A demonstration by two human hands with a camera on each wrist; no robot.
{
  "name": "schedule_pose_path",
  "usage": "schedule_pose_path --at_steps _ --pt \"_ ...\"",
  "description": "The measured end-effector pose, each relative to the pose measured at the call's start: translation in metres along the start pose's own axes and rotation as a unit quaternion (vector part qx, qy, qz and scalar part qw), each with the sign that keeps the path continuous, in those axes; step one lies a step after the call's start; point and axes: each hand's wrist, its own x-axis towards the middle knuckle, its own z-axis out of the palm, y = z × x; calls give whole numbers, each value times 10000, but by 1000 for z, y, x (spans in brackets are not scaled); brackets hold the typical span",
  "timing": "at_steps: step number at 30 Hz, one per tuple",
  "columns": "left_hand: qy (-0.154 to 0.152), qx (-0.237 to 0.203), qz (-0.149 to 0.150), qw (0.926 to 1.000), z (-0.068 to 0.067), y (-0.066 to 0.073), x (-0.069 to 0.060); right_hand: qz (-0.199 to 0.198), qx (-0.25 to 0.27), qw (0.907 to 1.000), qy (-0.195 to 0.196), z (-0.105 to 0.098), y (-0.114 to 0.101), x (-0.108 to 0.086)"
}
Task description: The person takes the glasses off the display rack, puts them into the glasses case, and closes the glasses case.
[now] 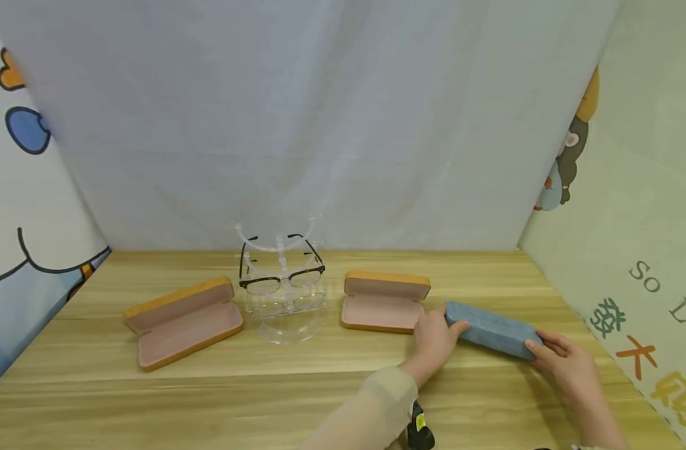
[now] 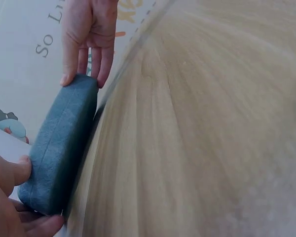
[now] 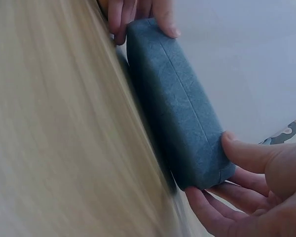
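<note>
A long blue case (image 1: 491, 331), closed, lies at the right of the table, between both hands. My left hand (image 1: 434, 339) grips its left end, thumb on the near side. The right end is pinched by my right hand (image 1: 564, 365), thumb against the near edge. The left wrist view has the blue case (image 2: 59, 148) with the left hand (image 2: 15, 197) at its lower end and the right hand (image 2: 91, 39) at its upper end. In the right wrist view the case (image 3: 175, 103) shows a seam line, and the right hand's fingers (image 3: 212, 210) reach under its end.
An open orange case with pink lining (image 1: 383, 312) stands just left of my left hand. Another open orange case (image 1: 187, 334) lies at the left. Between them, a clear stand (image 1: 289, 328) holds black-rimmed glasses (image 1: 264, 285) and a thin-rimmed pair below. A grey curtain (image 1: 320, 125) hangs behind.
</note>
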Motion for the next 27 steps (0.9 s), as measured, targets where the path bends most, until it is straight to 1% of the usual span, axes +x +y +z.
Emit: schedule_pose_path --at_steps 3,6,9,12,13,16,20,23,25,27 --pt "-69 -70 -104 9999 0 2 0 102 -111 9999 52 -2 1 -1" --pt "-105 -108 -134 9998 0 3 0 65 -214 9997 52 -2 1 -1" --pt "-121 1 -152 9998 0 5 -1 26 -217 9998 10 -2 0 -2" --pt "-201 145 -248 9994 -2 8 -2 -40 -305 9995 9 -1 -1 -3" --pt "-233 178 -298 9991 -2 9 -3 -56 -360 9993 28 -1 -1 -3" --pt "-368 314 -365 9982 -4 11 -3 -137 -746 9970 143 -1 -1 -4" --pt "-481 672 -260 9962 -5 12 -3 -196 -1404 9893 353 -1 -3 -4" --pt "-566 748 -32 9956 -7 9 -3 -299 -1714 9835 497 0 -2 -3" --pt "-608 695 90 9957 -9 7 -3 -334 -1781 9819 558 1 -2 -3" --pt "-648 598 156 9960 -12 5 -3 -263 -1693 9837 549 1 -4 -3"
